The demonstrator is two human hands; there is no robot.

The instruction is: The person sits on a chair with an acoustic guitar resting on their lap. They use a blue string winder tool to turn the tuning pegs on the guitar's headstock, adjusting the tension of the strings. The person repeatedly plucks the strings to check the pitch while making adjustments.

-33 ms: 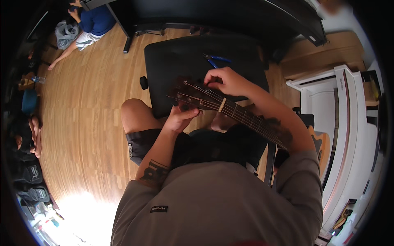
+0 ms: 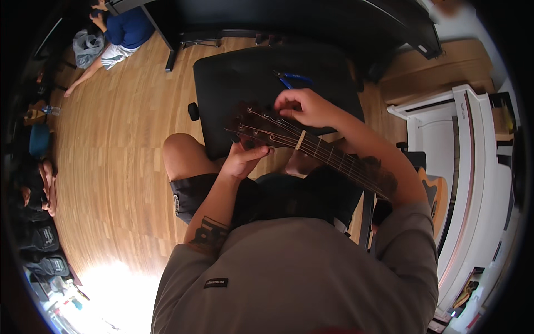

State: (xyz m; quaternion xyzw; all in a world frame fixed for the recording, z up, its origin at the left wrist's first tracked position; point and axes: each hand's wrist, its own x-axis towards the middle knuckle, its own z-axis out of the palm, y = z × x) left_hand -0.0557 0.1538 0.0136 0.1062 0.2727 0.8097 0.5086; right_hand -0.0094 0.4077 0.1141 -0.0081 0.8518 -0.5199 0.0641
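My left hand [image 2: 245,161] is closed around the underside of a dark guitar headstock [image 2: 250,125], thumb along its lower tuners. My right hand [image 2: 306,108] is at the upper tuners, fingers curled; what its fingertips grip is too small to make out. Strings run down the neck [image 2: 328,158] toward my right forearm, and some loose string ends stick out from the headstock. Beneath the headstock is a black padded bench [image 2: 233,78], bearing blue-handled pliers [image 2: 295,77] just beyond my right hand.
A person in blue [image 2: 125,30] sits at upper left beside a plastic bag [image 2: 86,47]. Another person [image 2: 41,183] is at far left, near black bags [image 2: 41,239]. A black keyboard stand [image 2: 171,58] stands behind, cardboard [image 2: 428,67] and a white piano [image 2: 450,234] at right.
My right hand's fingers have shifted slightly up and left at the tuners. The headstock has moved a few pixels left; my left hand stays around it.
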